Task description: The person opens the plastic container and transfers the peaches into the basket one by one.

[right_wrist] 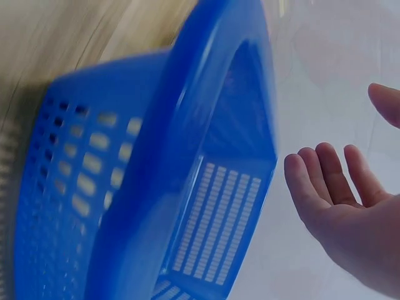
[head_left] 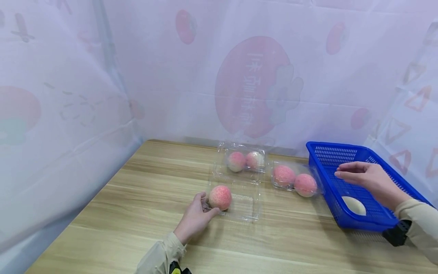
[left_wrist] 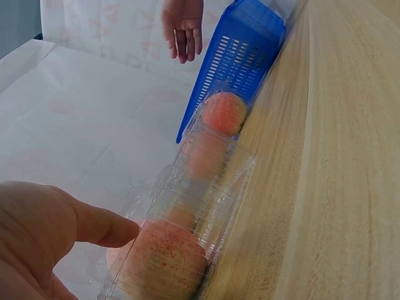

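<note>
A clear plastic clamshell box (head_left: 254, 207) lies with its lid folded back on the wooden table, one pink peach (head_left: 220, 198) in its left half. My left hand (head_left: 196, 217) grips the box's left end, thumb in front and fingers behind, beside that peach. In the left wrist view the thumb (left_wrist: 103, 225) reaches the box's wall over the peach (left_wrist: 165, 259). Above the blue basket (head_left: 328, 201) hovers my right hand (head_left: 376, 182), holding nothing, its fingers loosely bent. Inside the basket sits a pale, cream-coloured peach (head_left: 354, 205), near its front left corner.
Behind the open box, two peaches (head_left: 236, 161) sit in another clear container (head_left: 219, 167). A further clear box (head_left: 278, 184) with two pink peaches (head_left: 305, 185) stands against the basket's left side. Printed white sheeting (head_left: 171, 95) encloses the table's back and sides.
</note>
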Demonstrator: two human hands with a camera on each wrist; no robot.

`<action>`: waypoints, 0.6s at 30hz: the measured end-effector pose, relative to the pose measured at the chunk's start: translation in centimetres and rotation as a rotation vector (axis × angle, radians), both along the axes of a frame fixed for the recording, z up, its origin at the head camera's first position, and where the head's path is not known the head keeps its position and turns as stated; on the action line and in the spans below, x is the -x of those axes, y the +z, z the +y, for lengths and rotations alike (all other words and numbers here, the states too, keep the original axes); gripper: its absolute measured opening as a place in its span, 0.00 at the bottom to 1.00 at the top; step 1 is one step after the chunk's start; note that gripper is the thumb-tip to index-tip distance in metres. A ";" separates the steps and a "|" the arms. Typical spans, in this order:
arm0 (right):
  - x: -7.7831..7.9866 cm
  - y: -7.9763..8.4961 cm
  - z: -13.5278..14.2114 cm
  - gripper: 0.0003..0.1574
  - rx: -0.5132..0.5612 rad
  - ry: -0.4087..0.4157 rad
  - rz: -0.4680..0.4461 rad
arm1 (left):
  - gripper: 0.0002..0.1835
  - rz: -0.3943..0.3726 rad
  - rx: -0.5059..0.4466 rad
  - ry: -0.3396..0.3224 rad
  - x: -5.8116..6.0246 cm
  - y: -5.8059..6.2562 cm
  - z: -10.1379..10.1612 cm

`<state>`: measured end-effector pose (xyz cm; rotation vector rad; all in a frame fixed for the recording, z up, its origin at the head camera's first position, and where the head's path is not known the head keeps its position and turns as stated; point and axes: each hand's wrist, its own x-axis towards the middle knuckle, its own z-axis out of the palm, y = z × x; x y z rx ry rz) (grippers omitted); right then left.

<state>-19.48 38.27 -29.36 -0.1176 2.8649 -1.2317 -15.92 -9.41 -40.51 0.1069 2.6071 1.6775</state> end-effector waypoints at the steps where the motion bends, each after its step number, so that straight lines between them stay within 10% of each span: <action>1: 0.0 0.0 -0.3 0.35 0.011 0.003 0.009 | 0.41 0.001 0.000 0.001 0.0 0.0 0.0; 18: 0.1 -1.2 -8.6 0.30 0.285 0.094 0.024 | 0.42 -0.009 -0.017 -0.006 0.0 0.0 -0.1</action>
